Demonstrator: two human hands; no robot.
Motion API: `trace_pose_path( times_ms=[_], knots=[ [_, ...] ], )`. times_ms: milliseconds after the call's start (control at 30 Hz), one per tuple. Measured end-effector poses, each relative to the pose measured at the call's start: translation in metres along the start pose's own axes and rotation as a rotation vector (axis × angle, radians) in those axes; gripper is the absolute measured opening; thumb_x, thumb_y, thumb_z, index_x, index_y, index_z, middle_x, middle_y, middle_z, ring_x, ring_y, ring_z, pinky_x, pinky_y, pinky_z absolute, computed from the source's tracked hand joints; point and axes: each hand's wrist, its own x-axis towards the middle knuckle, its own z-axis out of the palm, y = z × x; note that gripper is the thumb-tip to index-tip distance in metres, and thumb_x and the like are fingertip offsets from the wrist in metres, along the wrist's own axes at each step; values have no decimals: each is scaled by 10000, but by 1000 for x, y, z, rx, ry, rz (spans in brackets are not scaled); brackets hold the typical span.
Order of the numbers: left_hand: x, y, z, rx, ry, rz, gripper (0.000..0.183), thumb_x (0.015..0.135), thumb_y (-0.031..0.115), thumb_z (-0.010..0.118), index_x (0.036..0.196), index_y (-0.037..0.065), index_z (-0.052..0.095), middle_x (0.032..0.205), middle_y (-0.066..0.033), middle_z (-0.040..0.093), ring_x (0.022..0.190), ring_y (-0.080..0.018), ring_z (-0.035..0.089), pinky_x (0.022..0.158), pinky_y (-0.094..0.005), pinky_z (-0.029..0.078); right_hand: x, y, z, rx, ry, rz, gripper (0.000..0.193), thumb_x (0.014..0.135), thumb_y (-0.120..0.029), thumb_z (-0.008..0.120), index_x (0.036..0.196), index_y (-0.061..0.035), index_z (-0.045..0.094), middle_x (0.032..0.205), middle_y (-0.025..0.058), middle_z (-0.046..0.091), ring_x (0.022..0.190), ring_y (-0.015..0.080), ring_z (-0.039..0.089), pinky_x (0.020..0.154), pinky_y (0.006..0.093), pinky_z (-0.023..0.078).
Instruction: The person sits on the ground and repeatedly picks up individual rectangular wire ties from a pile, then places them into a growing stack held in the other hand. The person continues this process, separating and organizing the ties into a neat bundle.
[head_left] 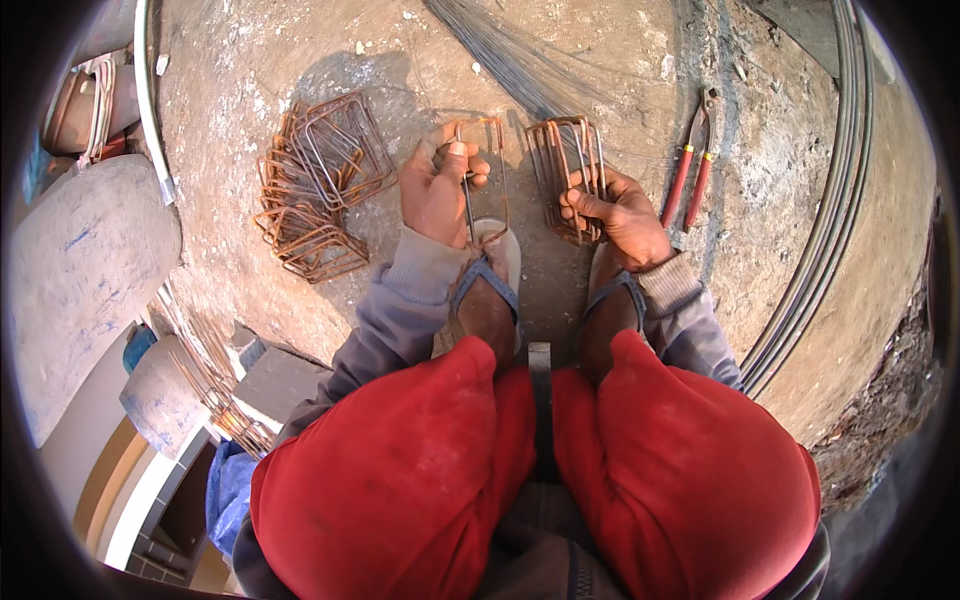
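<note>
My left hand (434,190) is closed on a single rectangular rebar stirrup (503,165), with the thumb and curled fingers at its left side. In my right hand (627,218) is a small bunch of rusty rebar stirrups (554,175), held upright with the thumb across the near side. A gap separates the single stirrup from the bunch. To the left of my left hand lies a heap of rusty stirrups (318,190), loosely overlapping on the concrete. Pincers (695,165) with red handles lie to the right of my right hand, jaws pointing away.
Thin tie wires (510,60) spread over the concrete at the far side. Several long steel rods (835,200) curve along the right. A pale pipe (150,110) runs at the far left, near thin bars (225,395). My sandalled feet (490,290) stand just below the hands.
</note>
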Motion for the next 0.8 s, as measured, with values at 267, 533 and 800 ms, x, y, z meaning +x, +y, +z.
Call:
trace_pose_path(
  times_ms=[267,533,800],
  knots=[
    [48,-33,-33,1225,181,715,364,884,157,655,1218,33,577,1024,-159,604,775,-267,629,712,-379,506,1,1,1,46,6,-27,179,864,-18,679,1033,-1,619,794,82,678,655,130,631,559,246,483],
    [51,-37,11,1354,-81,396,422,791,291,741,1090,15,627,860,-177,674,771,-357,655,743,-430,513,3,4,-6,-4,-7,-12,185,904,-67,662,1071,-7,612,874,47,668,761,114,641,667,238,513],
    [55,-49,16,1303,-119,300,316,783,185,677,1018,-20,622,892,-205,676,845,-378,661,762,-433,512,4,5,-6,-11,-7,-37,189,903,-76,664,1069,-1,611,870,53,673,758,122,644,681,249,517]
  ],
)
